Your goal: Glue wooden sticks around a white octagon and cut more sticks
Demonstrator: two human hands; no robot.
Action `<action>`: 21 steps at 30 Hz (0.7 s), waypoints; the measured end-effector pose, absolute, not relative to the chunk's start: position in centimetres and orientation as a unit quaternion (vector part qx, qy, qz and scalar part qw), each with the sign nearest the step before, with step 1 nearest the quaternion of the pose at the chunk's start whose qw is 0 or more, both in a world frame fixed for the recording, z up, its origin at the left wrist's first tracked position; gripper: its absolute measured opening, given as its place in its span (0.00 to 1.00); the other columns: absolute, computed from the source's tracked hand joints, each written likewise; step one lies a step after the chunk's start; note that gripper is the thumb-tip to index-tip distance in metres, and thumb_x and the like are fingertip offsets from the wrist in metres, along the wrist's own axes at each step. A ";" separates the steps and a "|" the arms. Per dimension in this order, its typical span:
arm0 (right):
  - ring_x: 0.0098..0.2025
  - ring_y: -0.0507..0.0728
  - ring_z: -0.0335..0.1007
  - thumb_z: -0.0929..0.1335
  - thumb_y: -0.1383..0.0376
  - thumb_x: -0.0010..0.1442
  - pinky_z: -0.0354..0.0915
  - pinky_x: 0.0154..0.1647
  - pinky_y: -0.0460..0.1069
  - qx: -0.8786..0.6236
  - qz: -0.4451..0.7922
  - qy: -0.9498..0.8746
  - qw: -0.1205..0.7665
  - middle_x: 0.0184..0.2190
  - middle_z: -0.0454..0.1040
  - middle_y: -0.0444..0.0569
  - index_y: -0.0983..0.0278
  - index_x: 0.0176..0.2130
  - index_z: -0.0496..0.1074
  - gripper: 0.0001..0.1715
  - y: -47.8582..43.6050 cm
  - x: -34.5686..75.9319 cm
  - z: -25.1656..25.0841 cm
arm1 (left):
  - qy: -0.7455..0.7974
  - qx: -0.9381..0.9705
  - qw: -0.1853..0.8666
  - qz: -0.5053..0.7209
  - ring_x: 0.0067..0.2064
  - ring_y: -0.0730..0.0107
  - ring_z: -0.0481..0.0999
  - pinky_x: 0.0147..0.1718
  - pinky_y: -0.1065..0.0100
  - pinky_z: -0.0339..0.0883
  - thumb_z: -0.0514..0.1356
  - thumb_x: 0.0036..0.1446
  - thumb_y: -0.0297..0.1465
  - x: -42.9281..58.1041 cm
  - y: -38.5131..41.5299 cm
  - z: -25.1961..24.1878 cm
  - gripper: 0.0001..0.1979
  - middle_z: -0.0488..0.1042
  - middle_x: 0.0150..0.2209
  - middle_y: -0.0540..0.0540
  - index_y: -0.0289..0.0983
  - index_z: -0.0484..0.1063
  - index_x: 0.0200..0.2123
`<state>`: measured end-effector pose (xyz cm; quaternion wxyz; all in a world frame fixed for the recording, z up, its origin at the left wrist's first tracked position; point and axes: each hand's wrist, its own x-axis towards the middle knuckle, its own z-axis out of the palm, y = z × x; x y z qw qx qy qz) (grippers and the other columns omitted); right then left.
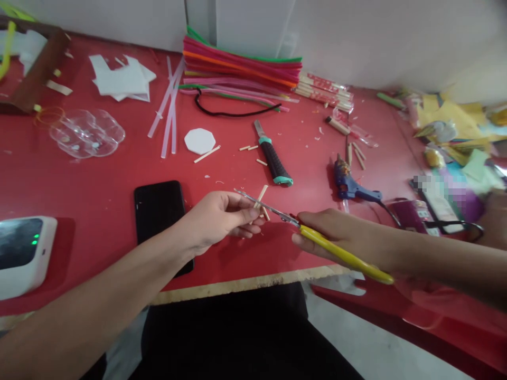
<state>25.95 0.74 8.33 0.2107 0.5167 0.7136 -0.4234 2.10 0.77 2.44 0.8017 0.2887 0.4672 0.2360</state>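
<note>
Between thumb and fingers, my left hand (pixel 225 216) pinches a thin pale wooden stick (pixel 262 194), with another short piece (pixel 265 213) beside it. My right hand (pixel 336 232) grips yellow-handled scissors (pixel 332 248), whose metal blades reach left across the stick near my left fingertips. Whether the blades are cutting into it cannot be made out. Beyond the hands lies a utility knife (pixel 273 163) with a black and teal handle. Several short stick pieces (pixel 262 162) are beside it, and a white octagonal card (pixel 200 141) lies to the left with a longer stick at its edge.
A phone (pixel 158 208) lies under my left forearm. A blue glue gun (pixel 352 184) with a cord stands to the right. Pipe cleaners (pixel 241 66) and wrapped chopsticks (pixel 327 91) are at the back. A white device (pixel 26 256) sits left; the red table's worn edge (pixel 253 285) is near me.
</note>
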 end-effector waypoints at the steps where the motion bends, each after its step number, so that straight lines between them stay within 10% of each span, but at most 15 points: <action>1: 0.28 0.55 0.65 0.59 0.34 0.61 0.61 0.31 0.52 0.505 -0.429 0.720 0.207 0.26 0.69 0.46 0.60 0.30 0.62 0.34 0.9 26.0 8.5 | 0.466 0.290 0.802 0.235 0.29 0.73 0.80 0.34 0.70 0.76 0.67 0.60 0.25 2.1 0.8 2.4 0.05 0.82 0.29 0.46 0.34 0.80 0.30; 21: 0.26 0.56 0.62 0.57 0.34 0.62 0.58 0.29 0.52 0.490 -0.442 0.730 0.177 0.25 0.68 0.46 0.59 0.28 0.61 0.34 0.9 25.4 8.2 | 0.435 0.291 0.820 0.234 0.28 0.74 0.81 0.31 0.72 0.77 0.68 0.59 0.25 1.4 1.3 2.1 0.03 0.82 0.29 0.48 0.36 0.81 0.31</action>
